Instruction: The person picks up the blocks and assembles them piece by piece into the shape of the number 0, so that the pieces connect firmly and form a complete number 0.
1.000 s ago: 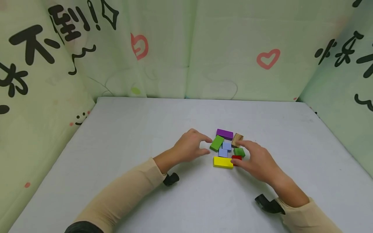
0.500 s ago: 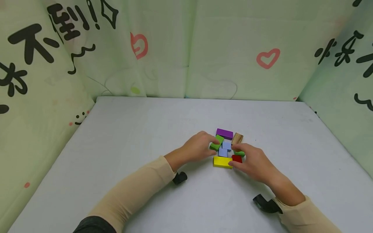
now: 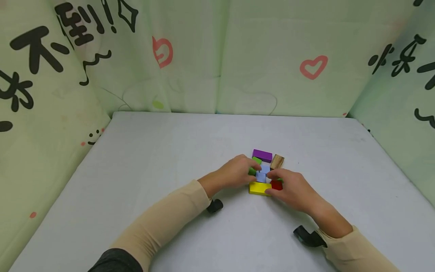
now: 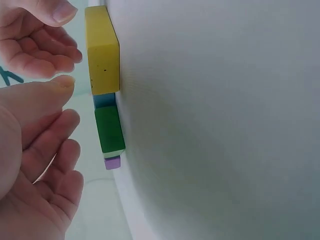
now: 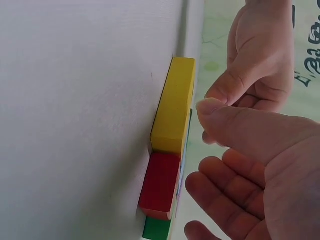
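My left hand (image 3: pixel 236 172) hovers over the left side of a flat cluster of coloured blocks, fingers loosely bent and holding nothing. Beneath it, a green block (image 3: pixel 257 160) is partly hidden. On the right side, my right hand (image 3: pixel 295 189) is held above a red block (image 3: pixel 276 185) and a second, mostly covered green block (image 3: pixel 280 180); its thumb and fingers are apart. Both wrist views show the hands above the yellow block (image 4: pixel 104 65), clear of it. Two light blue blocks (image 3: pixel 261 177) lie in the middle, with a purple block (image 3: pixel 262 155) and a wood-grain block (image 3: pixel 277 161) behind.
The white table (image 3: pixel 170 151) extends around the blocks. Pale green curtains (image 3: pixel 265 56) with printed characters and hearts enclose the back and sides. Black wrist cameras (image 3: pixel 309 237) hang under both forearms, close above the tabletop.
My left hand has moved right, from beside the left green block to over it. My right hand has shifted slightly left, off the wood-grain block. The blocks look unmoved.
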Tool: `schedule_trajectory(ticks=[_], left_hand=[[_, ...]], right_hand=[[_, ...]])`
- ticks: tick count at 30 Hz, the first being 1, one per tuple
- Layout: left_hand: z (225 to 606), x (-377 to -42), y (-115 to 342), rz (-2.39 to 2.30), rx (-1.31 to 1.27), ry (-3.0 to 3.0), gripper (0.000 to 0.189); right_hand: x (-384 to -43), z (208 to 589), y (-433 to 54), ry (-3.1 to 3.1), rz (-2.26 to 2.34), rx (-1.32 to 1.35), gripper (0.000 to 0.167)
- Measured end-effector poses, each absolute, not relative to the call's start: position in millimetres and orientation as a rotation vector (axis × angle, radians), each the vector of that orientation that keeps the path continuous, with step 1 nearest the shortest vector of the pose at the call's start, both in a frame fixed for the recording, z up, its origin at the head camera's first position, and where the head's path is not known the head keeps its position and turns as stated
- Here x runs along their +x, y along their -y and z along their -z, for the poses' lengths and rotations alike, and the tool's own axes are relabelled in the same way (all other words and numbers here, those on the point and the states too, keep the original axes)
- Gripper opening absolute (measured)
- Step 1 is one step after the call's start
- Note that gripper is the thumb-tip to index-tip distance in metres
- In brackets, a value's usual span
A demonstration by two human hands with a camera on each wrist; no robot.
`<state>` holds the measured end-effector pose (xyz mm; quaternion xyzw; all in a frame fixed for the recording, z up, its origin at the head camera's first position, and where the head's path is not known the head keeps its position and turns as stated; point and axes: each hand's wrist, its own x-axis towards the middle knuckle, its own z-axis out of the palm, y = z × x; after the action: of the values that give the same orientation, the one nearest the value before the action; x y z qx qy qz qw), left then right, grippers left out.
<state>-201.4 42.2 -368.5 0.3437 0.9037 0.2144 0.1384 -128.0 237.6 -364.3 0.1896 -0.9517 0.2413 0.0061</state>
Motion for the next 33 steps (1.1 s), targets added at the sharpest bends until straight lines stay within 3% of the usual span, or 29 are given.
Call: schedule_trajectory(ticks=[14, 33], left_hand=[[368.4, -201.6, -47.0, -0.562, 1.047, -2.618, 0.033], [370.8, -204.4, -55.3, -0.461, 1.042, -2.632, 0.033]], right_hand=[[-127.6, 368.6, -235.8, 2.973, -0.714, 0.626, 0.041], [-130.7, 367.0, -233.2, 3.001, -0.756, 0.718, 0.024]])
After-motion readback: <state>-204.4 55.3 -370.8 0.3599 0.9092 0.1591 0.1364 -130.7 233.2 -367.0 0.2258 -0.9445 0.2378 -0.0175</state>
